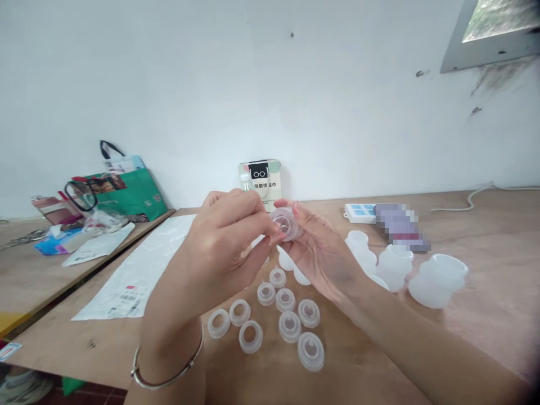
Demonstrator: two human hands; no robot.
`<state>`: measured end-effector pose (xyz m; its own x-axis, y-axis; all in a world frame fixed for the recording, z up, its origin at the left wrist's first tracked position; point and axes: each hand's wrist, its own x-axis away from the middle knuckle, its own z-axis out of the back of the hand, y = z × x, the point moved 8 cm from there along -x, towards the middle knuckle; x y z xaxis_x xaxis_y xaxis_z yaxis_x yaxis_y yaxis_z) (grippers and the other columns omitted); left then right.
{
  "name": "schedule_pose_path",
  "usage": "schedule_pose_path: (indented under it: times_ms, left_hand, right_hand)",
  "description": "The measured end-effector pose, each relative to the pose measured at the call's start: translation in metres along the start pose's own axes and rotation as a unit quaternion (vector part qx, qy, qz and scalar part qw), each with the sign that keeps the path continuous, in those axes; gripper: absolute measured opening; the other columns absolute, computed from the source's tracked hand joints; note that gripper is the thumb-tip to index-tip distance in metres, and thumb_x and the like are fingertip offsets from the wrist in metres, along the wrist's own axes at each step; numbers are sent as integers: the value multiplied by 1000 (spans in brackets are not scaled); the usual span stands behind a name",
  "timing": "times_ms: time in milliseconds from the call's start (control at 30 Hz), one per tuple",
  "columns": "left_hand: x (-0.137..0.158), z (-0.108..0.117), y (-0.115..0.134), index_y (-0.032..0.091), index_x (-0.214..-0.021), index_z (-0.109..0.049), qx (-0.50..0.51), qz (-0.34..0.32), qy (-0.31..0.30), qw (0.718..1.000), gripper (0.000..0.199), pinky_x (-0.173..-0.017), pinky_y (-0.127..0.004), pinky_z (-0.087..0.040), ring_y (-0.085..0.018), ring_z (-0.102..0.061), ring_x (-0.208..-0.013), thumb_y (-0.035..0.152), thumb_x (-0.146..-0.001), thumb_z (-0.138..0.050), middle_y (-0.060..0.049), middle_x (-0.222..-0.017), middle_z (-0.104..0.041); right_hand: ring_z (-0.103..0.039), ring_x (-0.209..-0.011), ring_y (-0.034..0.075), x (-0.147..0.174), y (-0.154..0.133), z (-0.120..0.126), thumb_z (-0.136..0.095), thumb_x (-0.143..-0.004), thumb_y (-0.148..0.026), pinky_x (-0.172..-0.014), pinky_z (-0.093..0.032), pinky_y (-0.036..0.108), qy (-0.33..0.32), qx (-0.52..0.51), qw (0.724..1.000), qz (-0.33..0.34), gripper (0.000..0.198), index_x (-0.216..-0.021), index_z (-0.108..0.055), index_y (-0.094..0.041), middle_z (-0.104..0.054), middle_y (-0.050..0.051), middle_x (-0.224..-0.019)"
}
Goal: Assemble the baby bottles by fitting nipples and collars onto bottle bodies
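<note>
Raised above the table, a translucent plastic ring cap [287, 223] is gripped between the thumb and fingers of my right hand [323, 247], its round opening turned toward me. My left hand [230, 242], with a metal bangle on the wrist, pinches at the cap's opening; whether a smaller part is between those fingertips I cannot make out. Below lie several similar caps with pointed inner pieces, such as the nearest cap [311, 351]. Left of them are three plain open rings, including one ring [250, 337]. Frosted plastic cups, partly behind my right hand, include one cup [436, 281] at the right.
A white plastic mailer [135, 270] lies left. A power strip [360, 214] and a pixelated phone-like object [400, 228] sit at the back right. Against the wall stand a paper bag [273, 175] and bottle [245, 181]. A green bag [139, 197] and clutter occupy the far left.
</note>
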<state>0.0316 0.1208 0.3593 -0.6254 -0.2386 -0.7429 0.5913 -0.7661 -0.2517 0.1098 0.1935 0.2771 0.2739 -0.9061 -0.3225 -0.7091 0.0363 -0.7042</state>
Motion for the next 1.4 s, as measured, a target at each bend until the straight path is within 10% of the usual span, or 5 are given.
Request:
schedule_pose_path:
  times_ms: [733,967,1200,1400]
  left_hand:
    - [10,-27,-27,20,-106,-54,187,118,-145,965,22,-69,-24,-48,-13,-58,-81,23,-85,-58,-2,-95,-62]
    - [72,-61,-68,22,-109,-55,171,245,-260,918,29,-78,-30,-48,-18,-60,-89,35,-82,-55,-3,-103,-64]
    - [172,-94,-125,16,-90,-55,-22,436,-408,802,19,-72,-37,-44,-28,-62,-83,26,-75,-47,-11,-90,-65]
    - [201,-139,-142,17,-88,-56,39,439,-437,784,22,-70,-32,-45,-24,-63,-80,29,-70,-54,-7,-86,-66]
  right_hand:
    - [-64,-90,12,5,23,-2,-58,-87,-39,-77,-54,23,-8,3,996,-93,22,-99,-60,-21,-67,2,-100]
    - [-65,-94,17,25,56,46,-58,-86,-45,-89,-48,39,29,158,981,-106,25,-96,-51,-23,-66,4,-101]
    - [-60,-94,17,41,53,63,-43,-94,-34,-83,-49,35,-38,398,915,51,17,-103,-52,-23,-62,5,-101]
    - [-60,-91,20,68,49,44,-43,-90,-14,-80,-50,38,-184,563,767,248,19,-105,-52,-22,-64,7,-95]
